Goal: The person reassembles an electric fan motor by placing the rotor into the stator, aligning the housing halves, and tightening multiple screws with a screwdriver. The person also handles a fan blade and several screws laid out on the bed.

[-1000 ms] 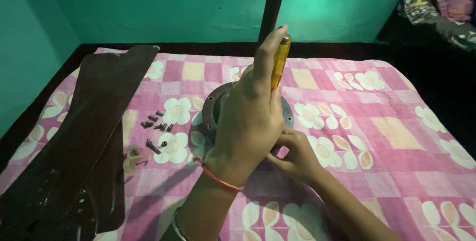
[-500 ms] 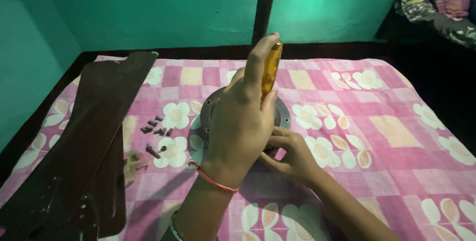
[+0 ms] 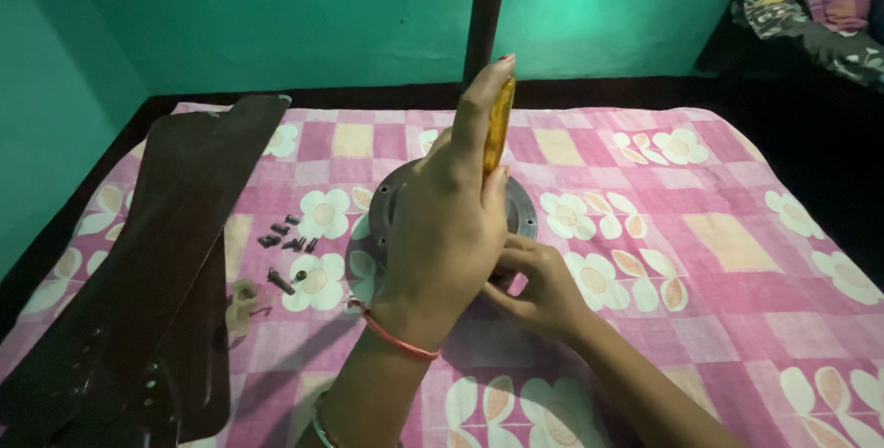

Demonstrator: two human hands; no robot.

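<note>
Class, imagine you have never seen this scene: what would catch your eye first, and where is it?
First, the left hand at centre, gripping an upright yellow-handled screwdriver over a round grey metal housing. The right hand rests at the housing's near edge. At left, dark brown fan blades lie beside loose screws on the pink flowered sheet.

Turned the yellow screwdriver handle [image 3: 498, 126] within the left hand [image 3: 451, 227]: broad amber face a second ago, now only a thin edge showing beside the raised forefinger. Shifted slightly leftward and upward in view, along with the grey round fan motor plate [image 3: 527, 213]. Edged the right hand [image 3: 539, 287] a little closer beneath the left palm.
</note>
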